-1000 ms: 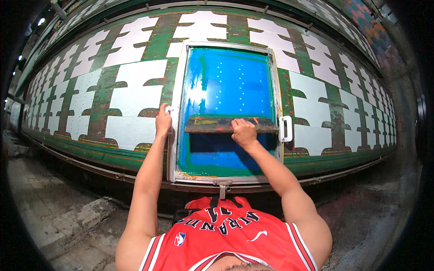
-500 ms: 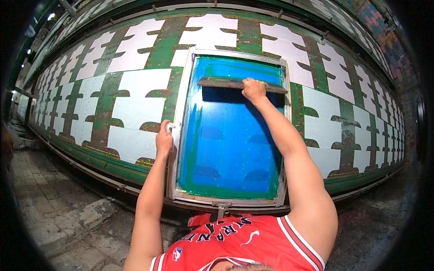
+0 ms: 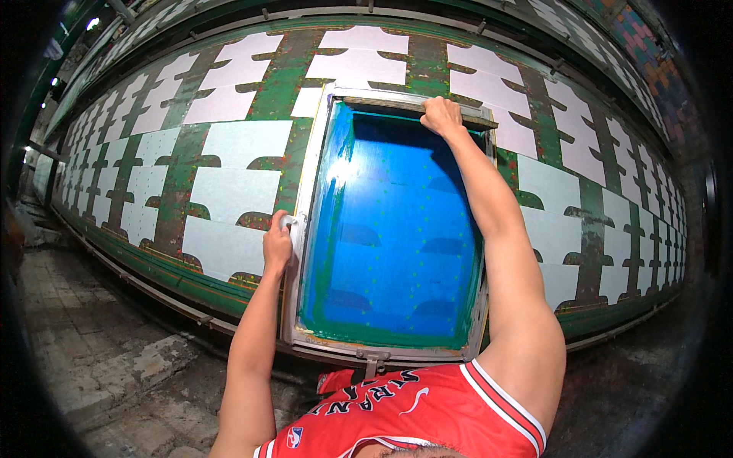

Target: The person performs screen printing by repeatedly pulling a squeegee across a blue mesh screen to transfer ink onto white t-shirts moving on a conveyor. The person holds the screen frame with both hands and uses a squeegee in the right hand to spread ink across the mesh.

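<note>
A screen-printing frame [image 3: 308, 164] with a blue mesh [image 3: 393, 229] lies on the long green table in front of me. My right hand [image 3: 443, 116] is closed around the squeegee [image 3: 478, 119], which rests crosswise inside the far end of the frame. Part of the squeegee's blade is hidden in shadow. At the frame's left side, my left hand [image 3: 277, 243] has its fingers curled round a small white handle [image 3: 288, 221]. Through the mesh, darker curved shapes show faintly. Green borders the mesh along its inner edges.
Pale cut fabric pieces [image 3: 233, 191] lie in rows along the green printing table [image 3: 183, 183] on both sides of the frame. A metal rail [image 3: 195, 311] follows the table's near edge. A metal bracket [image 3: 372, 356] joins the frame's near end. Stained paving [image 3: 99, 336] lies at the lower left.
My right hand has pushed the squeegee farther away, up to the frame's far end. My left hand keeps its hold on the handle. The view has shifted slightly.
</note>
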Demonstrator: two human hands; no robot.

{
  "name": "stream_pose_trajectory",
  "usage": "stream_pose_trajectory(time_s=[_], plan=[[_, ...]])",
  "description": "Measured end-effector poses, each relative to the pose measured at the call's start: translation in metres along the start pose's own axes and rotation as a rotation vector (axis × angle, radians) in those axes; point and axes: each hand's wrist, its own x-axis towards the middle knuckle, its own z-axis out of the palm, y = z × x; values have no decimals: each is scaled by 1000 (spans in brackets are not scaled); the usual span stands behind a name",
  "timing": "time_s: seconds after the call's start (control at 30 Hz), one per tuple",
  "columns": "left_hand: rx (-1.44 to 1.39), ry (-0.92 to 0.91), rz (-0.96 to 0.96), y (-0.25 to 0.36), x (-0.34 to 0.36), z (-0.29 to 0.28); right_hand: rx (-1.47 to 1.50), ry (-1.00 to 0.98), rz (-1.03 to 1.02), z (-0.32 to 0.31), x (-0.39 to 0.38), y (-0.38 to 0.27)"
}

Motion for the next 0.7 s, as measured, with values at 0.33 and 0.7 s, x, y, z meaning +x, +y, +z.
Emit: stream_pose_trajectory(time_s=[0.33,0.7], plan=[[10,31,60,-6,0,2,14,-110,35,6,-16,-15],[-25,27,129,-17,3,4,44,-127,11,-18,-207,-91]])
